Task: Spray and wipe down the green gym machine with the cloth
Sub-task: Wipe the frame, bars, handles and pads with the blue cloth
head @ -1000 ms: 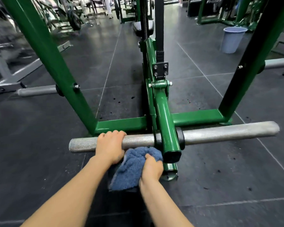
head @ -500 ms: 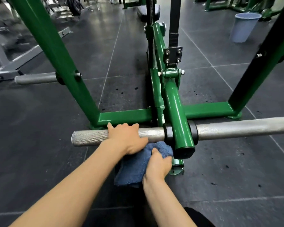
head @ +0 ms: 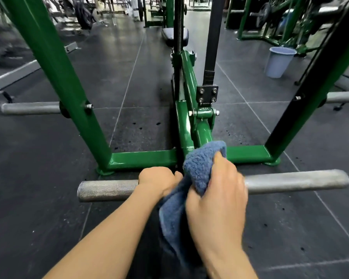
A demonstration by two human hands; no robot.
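Observation:
The green gym machine fills the view, with slanted uprights, a low cross beam and a central green arm. A knurled steel bar runs across the arm's near end. My left hand is wrapped around that bar just left of the arm. My right hand grips a blue fluffy cloth and presses it over the top of the green arm's end. The arm's tip and the bar's middle are hidden under cloth and hand. No spray bottle is in sight.
Dark rubber floor tiles surround the frame. A pale blue bucket stands at the back right. Steel pegs stick out sideways from both uprights. A black strap and a padded seat rise behind the arm. More machines line the back.
My right hand has lifted the cloth from beneath the bar up onto the top of the green arm's end. My left hand stays on the bar. The camera has come closer.

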